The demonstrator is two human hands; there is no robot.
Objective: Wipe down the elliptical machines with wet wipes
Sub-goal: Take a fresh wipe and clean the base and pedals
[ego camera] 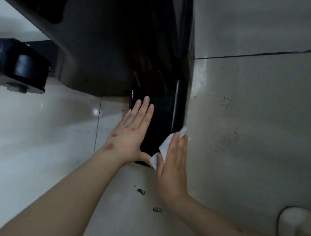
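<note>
The elliptical machine's dark housing [106, 45] fills the upper middle, ending low in a glossy black base bar [164, 120] on the floor. My left hand [133, 132] lies flat with straight fingers on the bar's left side. My right hand [173, 166] presses a white wet wipe [165, 148] with straight fingers against the bar's near right end. Part of the wipe is hidden under the palm.
A black crank arm with a round pivot cap [27, 70] juts out at upper left. Pale glossy floor tiles [259, 124] with dark specks and scuff marks [141, 191] surround the base. A white shoe [294, 220] shows at bottom right.
</note>
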